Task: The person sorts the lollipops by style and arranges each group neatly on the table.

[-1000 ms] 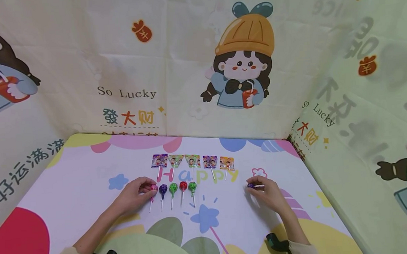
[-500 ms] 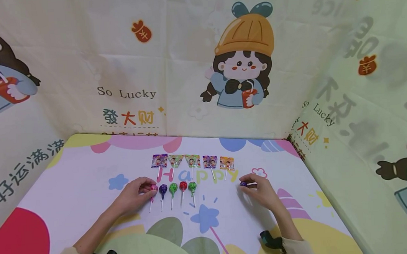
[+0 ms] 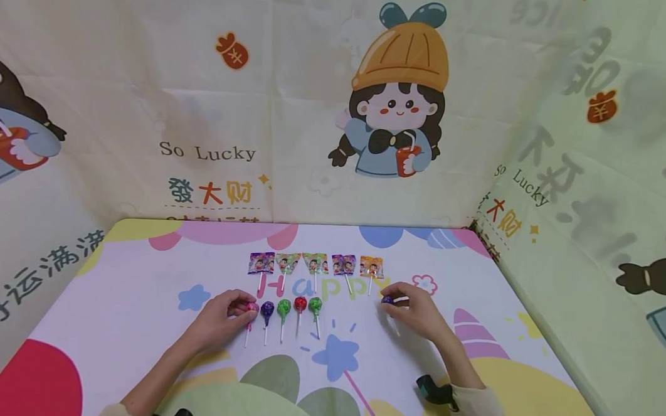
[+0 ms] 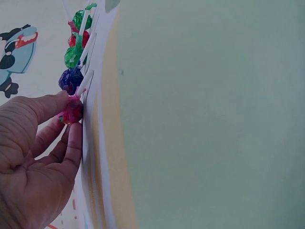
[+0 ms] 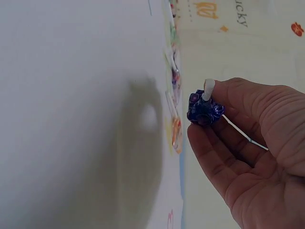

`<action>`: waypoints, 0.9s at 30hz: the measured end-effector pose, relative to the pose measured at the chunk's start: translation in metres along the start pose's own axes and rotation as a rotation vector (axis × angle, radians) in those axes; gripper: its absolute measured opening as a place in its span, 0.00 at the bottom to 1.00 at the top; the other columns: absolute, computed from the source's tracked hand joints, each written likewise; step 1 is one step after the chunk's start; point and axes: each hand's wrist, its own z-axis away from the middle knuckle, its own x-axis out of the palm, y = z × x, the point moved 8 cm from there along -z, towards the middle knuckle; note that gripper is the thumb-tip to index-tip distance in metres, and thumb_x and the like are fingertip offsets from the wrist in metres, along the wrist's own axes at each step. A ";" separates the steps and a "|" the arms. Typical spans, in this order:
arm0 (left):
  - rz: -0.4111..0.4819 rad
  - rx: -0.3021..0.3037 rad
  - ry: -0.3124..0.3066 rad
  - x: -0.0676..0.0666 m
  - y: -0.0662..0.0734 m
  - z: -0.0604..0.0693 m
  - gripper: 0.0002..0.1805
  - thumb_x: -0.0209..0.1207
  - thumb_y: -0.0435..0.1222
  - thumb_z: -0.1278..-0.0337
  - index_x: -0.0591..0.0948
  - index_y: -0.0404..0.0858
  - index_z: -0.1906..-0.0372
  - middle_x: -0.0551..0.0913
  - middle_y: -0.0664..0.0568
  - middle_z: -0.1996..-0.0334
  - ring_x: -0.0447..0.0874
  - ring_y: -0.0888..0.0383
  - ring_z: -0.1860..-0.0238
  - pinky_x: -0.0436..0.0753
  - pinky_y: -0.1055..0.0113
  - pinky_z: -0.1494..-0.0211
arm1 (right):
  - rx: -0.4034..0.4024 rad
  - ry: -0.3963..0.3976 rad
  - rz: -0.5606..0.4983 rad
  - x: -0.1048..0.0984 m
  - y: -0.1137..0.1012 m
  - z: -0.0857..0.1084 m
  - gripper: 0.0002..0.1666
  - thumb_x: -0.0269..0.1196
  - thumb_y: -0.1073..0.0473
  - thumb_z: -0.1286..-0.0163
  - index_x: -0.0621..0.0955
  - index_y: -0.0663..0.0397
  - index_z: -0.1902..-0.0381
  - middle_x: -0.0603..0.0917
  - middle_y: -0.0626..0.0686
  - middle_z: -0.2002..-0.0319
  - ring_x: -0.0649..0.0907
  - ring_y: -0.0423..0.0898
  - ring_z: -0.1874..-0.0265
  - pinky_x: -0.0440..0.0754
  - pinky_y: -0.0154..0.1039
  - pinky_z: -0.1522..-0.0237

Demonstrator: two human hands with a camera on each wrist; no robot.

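Observation:
At the left end of the front row, my left hand (image 3: 220, 317) pinches the head of a pink lollipop (image 4: 72, 112) between thumb and fingers. To its right lie a dark purple lollipop (image 3: 267, 310), a green lollipop (image 3: 283, 308), a red lollipop (image 3: 300, 304) and another green lollipop (image 3: 315, 305), sticks toward me. My right hand (image 3: 420, 310), right of that row, holds a dark purple-blue lollipop (image 5: 205, 107) by its head with thumb and fingertips. In the right wrist view, this hand is raised off the table, its shadow beside it.
Behind the front row lies a second row of lollipops in flat printed bags, among them a purple bag (image 3: 344, 264) and an orange bag (image 3: 372, 267). A patterned cloth covers the table (image 3: 144, 274). Printed cloth walls (image 3: 294, 109) enclose the back and sides.
My right hand has moved left with the purple-blue lollipop, closer to the front row, and its white stick now shows below the fingers. My left hand has stayed in place.

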 end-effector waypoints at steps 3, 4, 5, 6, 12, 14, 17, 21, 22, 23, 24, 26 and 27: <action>0.003 0.003 0.000 0.000 0.000 0.000 0.15 0.66 0.38 0.34 0.81 0.35 0.47 0.83 0.52 0.58 0.80 0.57 0.58 0.83 0.62 0.51 | -0.014 -0.004 -0.017 0.003 -0.003 -0.001 0.14 0.72 0.67 0.37 0.85 0.60 0.52 0.87 0.50 0.57 0.85 0.47 0.56 0.86 0.43 0.48; 0.004 0.005 0.000 0.000 0.000 0.000 0.15 0.66 0.38 0.34 0.81 0.35 0.47 0.83 0.52 0.58 0.80 0.57 0.58 0.83 0.62 0.51 | -0.015 -0.004 -0.019 0.005 -0.004 -0.002 0.14 0.72 0.68 0.37 0.85 0.60 0.53 0.87 0.50 0.57 0.85 0.47 0.56 0.86 0.43 0.48; 0.004 0.007 0.000 0.000 0.000 -0.001 0.15 0.66 0.37 0.33 0.81 0.35 0.47 0.83 0.52 0.58 0.80 0.57 0.58 0.83 0.62 0.51 | -0.021 -0.005 -0.020 0.006 -0.004 -0.002 0.14 0.72 0.68 0.37 0.85 0.60 0.53 0.87 0.50 0.57 0.85 0.47 0.56 0.86 0.43 0.48; 0.004 0.009 0.001 0.000 0.000 -0.001 0.15 0.66 0.37 0.33 0.81 0.35 0.47 0.83 0.52 0.58 0.80 0.57 0.58 0.83 0.62 0.51 | -0.023 -0.007 -0.022 0.007 -0.005 -0.003 0.14 0.72 0.68 0.37 0.85 0.60 0.53 0.87 0.50 0.57 0.86 0.47 0.57 0.86 0.43 0.48; 0.000 0.014 0.004 0.000 -0.001 -0.001 0.15 0.66 0.37 0.33 0.81 0.35 0.47 0.83 0.52 0.58 0.80 0.57 0.58 0.83 0.64 0.52 | -0.019 -0.017 -0.032 0.014 -0.010 -0.006 0.13 0.73 0.66 0.37 0.85 0.58 0.54 0.87 0.49 0.58 0.86 0.46 0.57 0.86 0.44 0.48; -0.002 0.016 0.008 0.000 -0.001 -0.001 0.15 0.66 0.37 0.34 0.82 0.35 0.48 0.83 0.52 0.58 0.80 0.57 0.58 0.83 0.65 0.52 | -0.033 -0.020 -0.038 0.016 -0.013 -0.007 0.13 0.73 0.66 0.37 0.85 0.59 0.54 0.87 0.50 0.58 0.86 0.47 0.58 0.86 0.44 0.49; -0.006 0.021 0.013 0.000 -0.001 -0.002 0.14 0.66 0.37 0.34 0.82 0.35 0.48 0.83 0.52 0.58 0.80 0.57 0.58 0.83 0.66 0.53 | -0.058 -0.032 -0.053 0.020 -0.017 -0.009 0.13 0.72 0.66 0.36 0.85 0.61 0.54 0.87 0.52 0.58 0.86 0.48 0.58 0.87 0.44 0.50; -0.007 0.027 0.017 0.000 -0.001 -0.003 0.14 0.66 0.37 0.34 0.82 0.35 0.48 0.83 0.52 0.58 0.80 0.57 0.58 0.83 0.66 0.53 | -0.078 -0.047 -0.069 0.025 -0.020 -0.011 0.12 0.72 0.66 0.36 0.84 0.63 0.55 0.86 0.54 0.58 0.86 0.49 0.58 0.87 0.41 0.52; -0.007 0.027 0.017 0.000 -0.001 -0.003 0.14 0.66 0.37 0.34 0.82 0.35 0.49 0.83 0.52 0.58 0.80 0.57 0.58 0.83 0.66 0.53 | -0.079 -0.049 -0.069 0.026 -0.021 -0.011 0.12 0.72 0.66 0.36 0.84 0.63 0.55 0.86 0.53 0.58 0.86 0.48 0.58 0.87 0.40 0.53; -0.007 0.027 0.018 0.000 -0.001 -0.003 0.14 0.66 0.37 0.34 0.82 0.35 0.49 0.83 0.52 0.58 0.80 0.57 0.58 0.83 0.66 0.53 | -0.084 -0.051 -0.066 0.027 -0.021 -0.012 0.12 0.72 0.66 0.36 0.84 0.62 0.56 0.86 0.53 0.59 0.86 0.48 0.58 0.87 0.40 0.53; -0.006 0.025 0.018 0.000 -0.001 -0.003 0.14 0.66 0.37 0.34 0.82 0.35 0.49 0.83 0.52 0.58 0.80 0.57 0.58 0.83 0.66 0.53 | -0.085 -0.052 -0.064 0.028 -0.022 -0.012 0.12 0.72 0.66 0.36 0.84 0.61 0.56 0.86 0.52 0.59 0.86 0.47 0.59 0.87 0.39 0.53; -0.007 0.022 0.018 0.001 -0.002 -0.003 0.14 0.66 0.37 0.34 0.82 0.35 0.49 0.83 0.53 0.59 0.80 0.57 0.59 0.83 0.66 0.53 | -0.089 -0.051 -0.059 0.030 -0.024 -0.013 0.11 0.73 0.66 0.36 0.85 0.60 0.56 0.86 0.51 0.59 0.86 0.47 0.59 0.87 0.39 0.54; -0.007 0.020 0.020 0.001 -0.002 -0.002 0.14 0.66 0.37 0.34 0.82 0.35 0.49 0.83 0.53 0.59 0.80 0.57 0.59 0.83 0.65 0.53 | -0.092 -0.049 -0.059 0.031 -0.025 -0.013 0.11 0.73 0.66 0.36 0.85 0.60 0.56 0.86 0.51 0.60 0.86 0.47 0.59 0.87 0.39 0.54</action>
